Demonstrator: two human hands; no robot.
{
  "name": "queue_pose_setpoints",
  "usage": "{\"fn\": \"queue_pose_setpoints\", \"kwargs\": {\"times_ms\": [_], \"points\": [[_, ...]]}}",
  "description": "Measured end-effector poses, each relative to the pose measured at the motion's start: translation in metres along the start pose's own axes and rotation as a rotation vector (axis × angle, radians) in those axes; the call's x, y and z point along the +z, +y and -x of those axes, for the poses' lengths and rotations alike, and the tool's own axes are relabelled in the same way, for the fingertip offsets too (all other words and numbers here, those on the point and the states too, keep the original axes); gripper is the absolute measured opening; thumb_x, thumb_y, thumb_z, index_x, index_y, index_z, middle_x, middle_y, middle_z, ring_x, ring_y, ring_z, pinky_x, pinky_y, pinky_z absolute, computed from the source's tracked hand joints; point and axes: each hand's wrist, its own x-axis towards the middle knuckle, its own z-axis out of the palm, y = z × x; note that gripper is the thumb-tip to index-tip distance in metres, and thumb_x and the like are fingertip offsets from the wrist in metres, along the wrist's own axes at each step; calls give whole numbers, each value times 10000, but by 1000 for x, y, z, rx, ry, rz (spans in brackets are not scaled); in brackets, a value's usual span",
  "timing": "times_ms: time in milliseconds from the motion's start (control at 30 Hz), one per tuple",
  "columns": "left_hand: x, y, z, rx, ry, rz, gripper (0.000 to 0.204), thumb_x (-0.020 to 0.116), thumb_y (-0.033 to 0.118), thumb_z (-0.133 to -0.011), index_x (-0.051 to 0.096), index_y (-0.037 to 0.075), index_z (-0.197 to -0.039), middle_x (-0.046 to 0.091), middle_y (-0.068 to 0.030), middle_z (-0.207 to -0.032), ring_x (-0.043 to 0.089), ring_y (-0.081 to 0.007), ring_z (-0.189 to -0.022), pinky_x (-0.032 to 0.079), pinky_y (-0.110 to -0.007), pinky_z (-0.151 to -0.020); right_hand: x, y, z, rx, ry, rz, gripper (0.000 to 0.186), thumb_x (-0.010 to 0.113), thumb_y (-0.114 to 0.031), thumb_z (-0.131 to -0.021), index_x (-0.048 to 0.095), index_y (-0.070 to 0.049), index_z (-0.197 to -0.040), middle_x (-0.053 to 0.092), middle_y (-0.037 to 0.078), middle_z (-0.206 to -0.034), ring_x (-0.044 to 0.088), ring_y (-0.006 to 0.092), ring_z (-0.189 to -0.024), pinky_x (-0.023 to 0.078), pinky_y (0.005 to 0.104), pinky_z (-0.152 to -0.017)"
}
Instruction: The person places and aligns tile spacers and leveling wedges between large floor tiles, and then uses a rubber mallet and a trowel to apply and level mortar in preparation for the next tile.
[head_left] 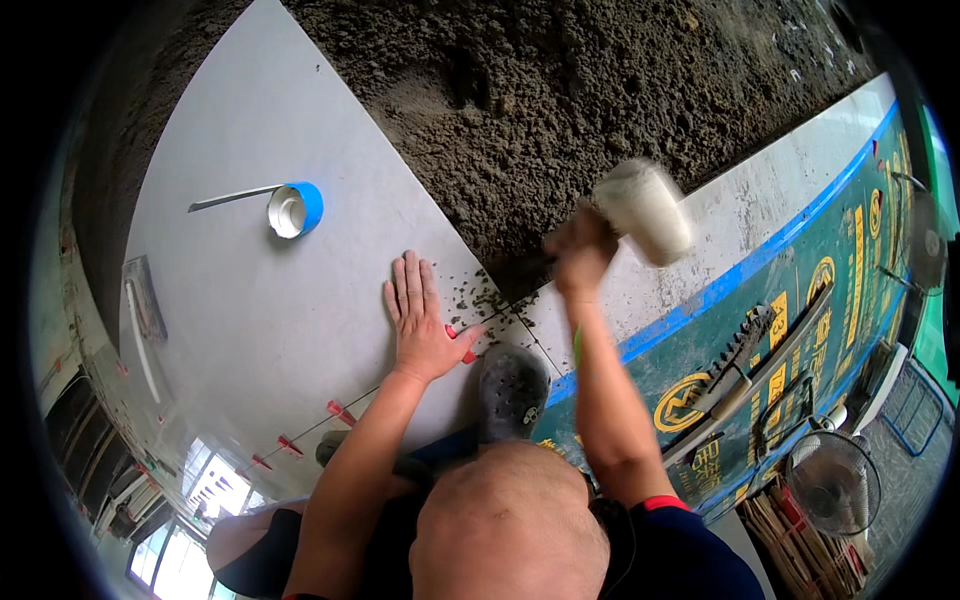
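My left hand (417, 320) lies flat with its fingers stretched out on a large pale tile (340, 260). By its thumb sits a small red tile-levelling wedge (463, 343). In my right hand (585, 250) is a rubber mallet with a white head (645, 212). Its head is blurred, held over the tile corner and the mortar edge, and its dark handle points left. Crumbs of mortar (480, 298) are scattered around the joint where the tiles meet. A dark clog (513, 392) on my foot rests close to that corner.
Rough dark mortar (560, 90) spreads ahead. On the left tile stand a blue-and-white roll (297, 210) and a thin strip; more red wedges (290, 445) follow a joint. To the right, green protective sheeting (690, 395) carries a notched trowel (735, 360), a long bar and a fan (833, 480).
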Motion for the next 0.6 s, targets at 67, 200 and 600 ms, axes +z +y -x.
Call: {"fn": "queue_pose_setpoints", "kwargs": {"times_ms": [67, 200, 600], "points": [[0, 1, -6, 4, 10, -7, 1300, 830, 516, -732, 42, -40, -1605, 14, -259, -1688, -16, -420, -1568, -6, -589, -1231, 9, 14, 4, 146, 20, -115, 282, 588, -182, -976, 439, -139, -741, 313, -29, -554, 286, 123, -421, 261, 340, -429], [2, -6, 4, -1, -6, -13, 1299, 829, 515, -734, 43, -44, -1604, 11, -254, -1689, -22, -411, -1570, -17, -583, -1233, 25, -19, -3, 115, -51, -30, 218, 560, -169, -972, 466, -136, -778, 336, -15, -571, 316, 120, -442, 299, 328, -426], [-1, -1, -5, 4, -12, -25, 1302, 827, 545, -734, 60, -54, -1599, 28, -269, -1682, 2, -441, -1561, 18, -593, -1232, 24, 31, 5, 103, -35, -148, 235, 535, -185, -997, 475, -128, -777, 351, -41, -592, 312, 110, -443, 275, 316, -416]]}}
